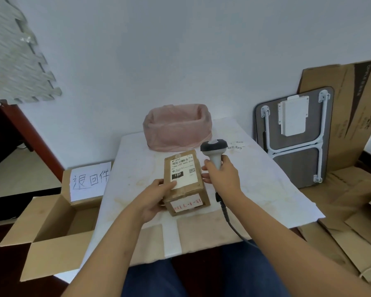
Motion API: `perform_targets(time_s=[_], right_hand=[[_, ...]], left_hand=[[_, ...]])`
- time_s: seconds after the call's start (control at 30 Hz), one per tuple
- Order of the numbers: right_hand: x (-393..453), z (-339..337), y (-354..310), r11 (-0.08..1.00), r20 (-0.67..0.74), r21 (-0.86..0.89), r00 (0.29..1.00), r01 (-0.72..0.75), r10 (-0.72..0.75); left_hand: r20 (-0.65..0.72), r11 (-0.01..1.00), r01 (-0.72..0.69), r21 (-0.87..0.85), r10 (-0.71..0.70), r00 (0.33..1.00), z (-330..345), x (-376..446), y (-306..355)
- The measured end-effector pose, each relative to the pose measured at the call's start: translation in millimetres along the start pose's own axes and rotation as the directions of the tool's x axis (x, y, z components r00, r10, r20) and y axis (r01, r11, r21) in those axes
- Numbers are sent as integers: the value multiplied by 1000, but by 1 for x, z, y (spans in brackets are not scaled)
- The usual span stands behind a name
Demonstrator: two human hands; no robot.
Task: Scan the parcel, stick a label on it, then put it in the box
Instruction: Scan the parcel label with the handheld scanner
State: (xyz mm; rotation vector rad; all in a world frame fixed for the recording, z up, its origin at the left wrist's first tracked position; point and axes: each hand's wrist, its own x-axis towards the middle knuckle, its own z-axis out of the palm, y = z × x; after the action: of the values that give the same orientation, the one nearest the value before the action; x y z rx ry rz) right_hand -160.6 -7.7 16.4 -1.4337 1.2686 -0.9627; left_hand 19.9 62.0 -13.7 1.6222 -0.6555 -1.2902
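A brown cardboard parcel rests on the white table, with a printed shipping label on top and a pink-lettered sticker on its near side. My left hand grips the parcel's left near corner. My right hand holds a grey barcode scanner by its handle, just right of the parcel, head up and its cable trailing toward me. Small paper labels lie on the table behind the scanner. An open cardboard box with a handwritten sign stands on the floor to the left.
A container lined with a pink plastic bag sits at the table's far edge against the wall. A folded small table and flattened cardboard lean at the right. Foam mats hang at upper left.
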Motion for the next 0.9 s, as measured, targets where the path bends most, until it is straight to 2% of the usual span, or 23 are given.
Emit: perform_targets(time_s=[0.13,0.23,0.37,0.47,0.57,0.63,0.77,0.9], right_hand=[[3,0,-4,999,10,-26,999,35,-35],[9,-1,-3,999,9,32,1000,18,-19],[14,-7,-5,995,-27,97,999,20,-18],[14,-14,-13,989,-95,117,992,90,-79],[12,-24,-24,979,-159,133,978,153,-131],[12,-33,-30,984,-122,124,986,125,-110],[11,-43,-33,1000,46,-8,999,-17,17],[4,-37,-23,995,53,76,997,-62,58]], left_hand=[[98,992,62,-113,-51,994,-9,-1,7],[98,982,30,-189,-12,995,-11,4,8],[41,971,-127,-203,138,990,-2,15,10],[9,941,-260,-216,268,963,6,28,11],[-4,918,-362,-160,366,931,12,38,9],[-5,903,-410,-125,413,911,15,42,7],[4,891,-441,-106,444,896,19,50,2],[2,897,-429,-107,431,902,22,58,-6]])
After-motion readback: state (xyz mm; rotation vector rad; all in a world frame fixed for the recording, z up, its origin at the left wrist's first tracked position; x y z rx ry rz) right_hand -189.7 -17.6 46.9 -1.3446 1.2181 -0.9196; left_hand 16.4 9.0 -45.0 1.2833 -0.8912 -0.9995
